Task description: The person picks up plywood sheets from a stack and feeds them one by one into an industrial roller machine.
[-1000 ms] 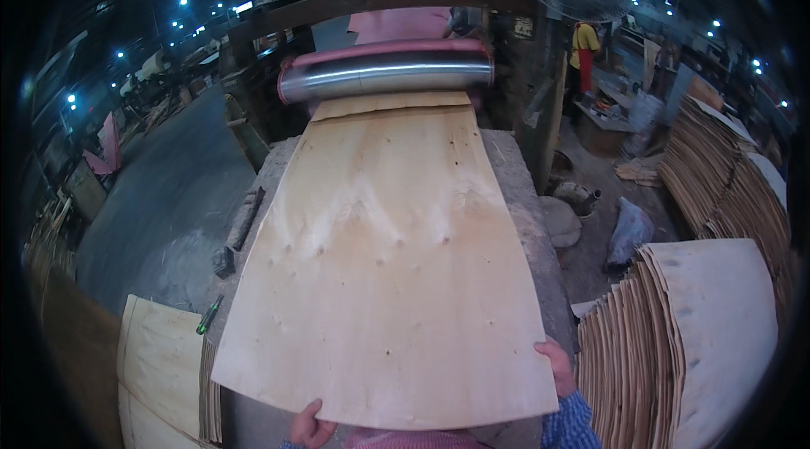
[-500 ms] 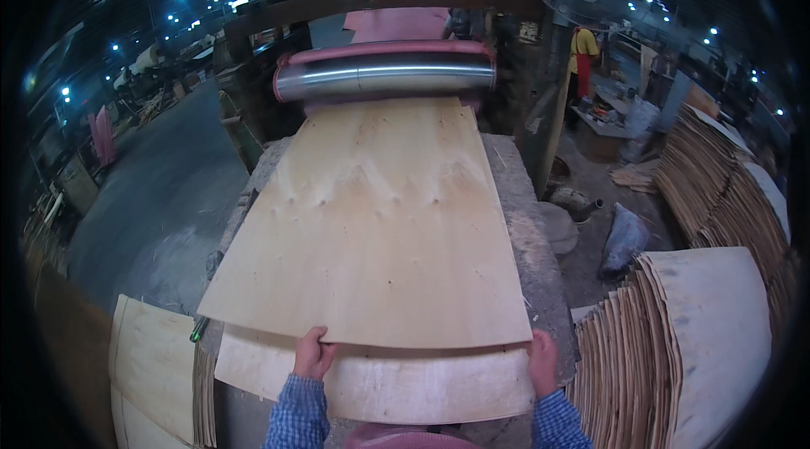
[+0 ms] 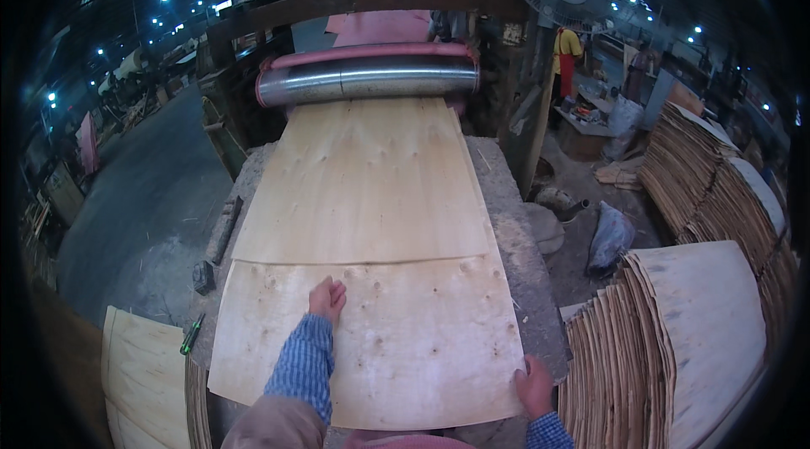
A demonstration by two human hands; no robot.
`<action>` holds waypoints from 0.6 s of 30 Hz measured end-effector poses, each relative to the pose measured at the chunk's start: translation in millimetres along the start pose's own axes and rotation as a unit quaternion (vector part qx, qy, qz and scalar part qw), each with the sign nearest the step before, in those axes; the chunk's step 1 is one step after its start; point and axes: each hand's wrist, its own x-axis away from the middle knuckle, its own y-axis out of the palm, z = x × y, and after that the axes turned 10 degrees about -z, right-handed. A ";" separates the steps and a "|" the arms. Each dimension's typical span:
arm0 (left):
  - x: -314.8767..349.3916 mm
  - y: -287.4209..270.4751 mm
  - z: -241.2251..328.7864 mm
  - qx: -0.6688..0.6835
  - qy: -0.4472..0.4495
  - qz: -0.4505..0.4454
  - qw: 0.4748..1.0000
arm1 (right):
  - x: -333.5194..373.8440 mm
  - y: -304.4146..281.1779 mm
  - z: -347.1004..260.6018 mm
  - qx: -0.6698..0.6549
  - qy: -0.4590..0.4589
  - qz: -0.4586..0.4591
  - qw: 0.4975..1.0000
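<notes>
An upper veneer sheet (image 3: 363, 187) of pale wood runs under the shiny metal roller (image 3: 371, 80) ahead. Nearer me lies a lower veneer sheet (image 3: 405, 348), its far part covered by the upper one. Above the lower sheet, just short of the upper sheet's near edge, is my left hand (image 3: 326, 297), fingers curled together with nothing seen in them. At the lower sheet's right edge, near its front corner, my right hand (image 3: 534, 386) grips the wood, thumb at the margin; its other fingers are partly hidden.
Worn table edges (image 3: 523, 238) flank the sheets. A veneer stack (image 3: 700, 305) stands close on my right, another stack (image 3: 143, 373) at lower left. A green-handled tool (image 3: 192, 335) lies by the table's left edge. Beyond the machine's right post stands a person in a red apron (image 3: 565, 69).
The upper sheet has moved forward toward the roller, out of both hands. My left hand has moved forward over the lower sheet; my right hand has come back to that sheet's edge.
</notes>
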 end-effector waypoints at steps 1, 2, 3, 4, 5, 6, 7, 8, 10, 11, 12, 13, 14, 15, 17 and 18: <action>22.4 -1.3 -11.5 -0.005 0.007 -0.011 1.000 | -3.9 -4.5 5.5 -0.034 0.009 -0.001 0.999; 47.3 -13.1 -24.3 -0.009 0.019 -0.019 1.000 | -9.3 -7.8 10.9 -0.070 0.014 -0.006 0.997; 79.7 -23.1 -32.8 -0.002 0.017 -0.023 1.000 | -15.7 -11.1 14.4 -0.107 0.015 -0.013 0.994; 112.0 -35.0 -41.1 0.004 0.013 -0.026 1.000 | -24.2 -21.5 12.7 -0.214 0.062 -0.112 0.968; 139.8 -52.1 -51.3 0.015 0.002 -0.033 0.999 | -28.8 -25.3 5.9 -0.314 0.071 -0.161 0.933; 161.7 -71.9 -63.1 0.039 -0.012 -0.050 0.998 | -32.5 -28.0 -1.6 -0.409 0.080 -0.207 0.885; 188.7 -81.7 -71.3 0.055 -0.026 -0.037 0.997 | -37.3 -33.1 -10.9 -0.499 0.089 -0.248 0.826; 215.7 -90.9 -80.2 0.072 -0.038 -0.022 0.996 | -36.8 -46.6 -41.0 -0.465 0.096 -0.274 0.836; 251.9 -135.5 -96.6 0.109 -0.111 -0.090 0.984 | -41.5 -68.8 -83.1 -0.489 0.013 -0.319 0.812; 266.9 -167.6 -106.4 0.120 -0.157 -0.147 0.969 | -42.2 -79.3 -97.7 -0.497 -0.027 -0.343 0.797; 279.9 -200.5 -115.5 0.130 -0.203 -0.203 0.949 | -39.2 -92.7 -109.2 -0.515 -0.034 -0.341 0.786; 296.6 -198.8 -112.6 0.139 -0.248 -0.260 0.923 | -34.3 -105.4 -118.5 -0.533 -0.039 -0.338 0.775; 314.1 -195.7 -109.1 0.152 -0.253 -0.250 0.922 | -31.7 -111.0 -120.6 -0.551 -0.044 -0.334 0.764; 329.0 -170.9 -90.8 0.137 -0.205 -0.242 0.938 | -31.7 -109.9 -111.4 -0.552 -0.037 -0.327 0.766; 342.5 -134.4 -65.6 0.105 -0.115 -0.230 0.961 | -32.5 -101.3 -70.9 -0.555 -0.021 -0.304 0.774; 330.2 -148.4 -72.5 0.054 -0.109 -0.222 0.967 | -33.1 -89.5 -51.9 -0.542 -0.034 -0.279 0.792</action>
